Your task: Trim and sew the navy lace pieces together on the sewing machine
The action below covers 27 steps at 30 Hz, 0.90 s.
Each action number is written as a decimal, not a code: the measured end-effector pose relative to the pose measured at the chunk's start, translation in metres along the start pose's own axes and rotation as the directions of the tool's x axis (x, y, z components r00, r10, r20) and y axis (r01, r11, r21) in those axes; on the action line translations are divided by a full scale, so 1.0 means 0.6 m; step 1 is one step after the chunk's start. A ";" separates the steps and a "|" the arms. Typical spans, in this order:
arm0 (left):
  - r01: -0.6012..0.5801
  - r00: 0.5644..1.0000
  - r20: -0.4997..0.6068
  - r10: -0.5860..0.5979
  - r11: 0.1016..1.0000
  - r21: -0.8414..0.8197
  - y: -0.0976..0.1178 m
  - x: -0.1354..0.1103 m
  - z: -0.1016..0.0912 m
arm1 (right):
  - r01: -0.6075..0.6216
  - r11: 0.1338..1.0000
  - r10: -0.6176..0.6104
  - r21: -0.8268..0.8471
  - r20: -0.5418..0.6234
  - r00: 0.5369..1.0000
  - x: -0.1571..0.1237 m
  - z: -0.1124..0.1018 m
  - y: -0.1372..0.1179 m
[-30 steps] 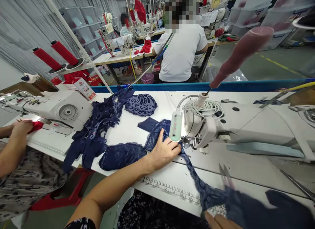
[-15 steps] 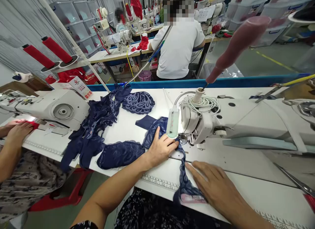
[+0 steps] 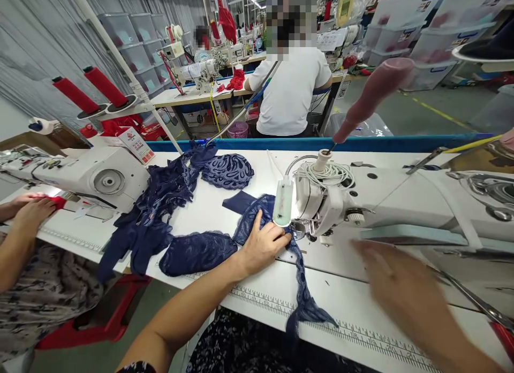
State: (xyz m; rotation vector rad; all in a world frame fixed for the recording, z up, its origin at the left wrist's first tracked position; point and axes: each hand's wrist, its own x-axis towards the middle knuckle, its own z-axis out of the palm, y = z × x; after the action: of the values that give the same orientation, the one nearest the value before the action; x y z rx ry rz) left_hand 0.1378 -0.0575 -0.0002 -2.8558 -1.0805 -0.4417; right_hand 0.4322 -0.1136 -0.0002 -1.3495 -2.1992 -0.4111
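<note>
Item: navy lace piece (image 3: 249,221), cup-shaped, on the white worktop (image 3: 211,212), its right edge at the presser foot (image 3: 299,230) of the sewing machine (image 3: 409,204).

Item: lace strip (image 3: 301,279), trailing from beside the foot toward the front, its loose end lying across the printed ruler (image 3: 265,302).

Item: left hand (image 3: 263,244), laid on the lace just left of the foot, one finger spread away from the others. Whether thumb and finger pinched the edge, I could not tell.

Item: right hand (image 3: 401,282), blurred, right of the strip and apart from it. Whether its fingers were together, or held anything, I could not tell.

Item: second navy cup (image 3: 196,253), touching the first on the left. Joined or merely adjoining: not clear to me.

Item: metal tool (image 3: 482,306), near the right hand.

Handling note, my judgement: the lace at the foot was best kept flat and lightly guided, not pulled, the scalloped border unfolded. Fingertips wanted keeping clear of the needle area, and the hanging strip some support, lest its weight drag the edge askew.
</note>
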 end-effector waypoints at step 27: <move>0.006 1.000 -0.019 -0.004 0.994 0.108 0.043 0.004 -0.015 | 0.262 0.878 -0.287 0.401 0.002 0.958 0.042 0.047 -0.091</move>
State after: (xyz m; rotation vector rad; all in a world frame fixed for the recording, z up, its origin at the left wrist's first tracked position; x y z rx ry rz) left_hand 0.1540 -0.0770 0.0105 -2.7505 -1.0735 -0.3961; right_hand 0.3669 -0.1057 -0.0078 -0.8450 -2.3697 -0.0114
